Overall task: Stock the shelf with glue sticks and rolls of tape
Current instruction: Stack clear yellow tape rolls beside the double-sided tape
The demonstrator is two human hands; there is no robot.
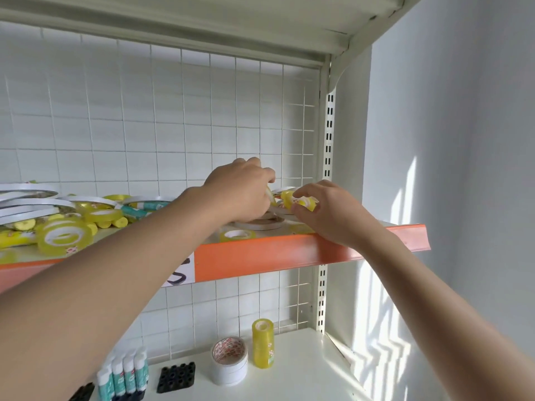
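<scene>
While L hand (241, 192) grips, R hand (333, 212) pinches yellow tape (298, 200) nr shelf edge (260, 253).

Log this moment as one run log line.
right hand: grips yellow tape roll | left hand: on tape, upper shelf | stocking ongoing

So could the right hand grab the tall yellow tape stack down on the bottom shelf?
Probably, but not right now. The right hand already holds a yellow tape roll on the upper shelf. The tall yellow tape stack stands in the open below, nothing blocking it.
</scene>
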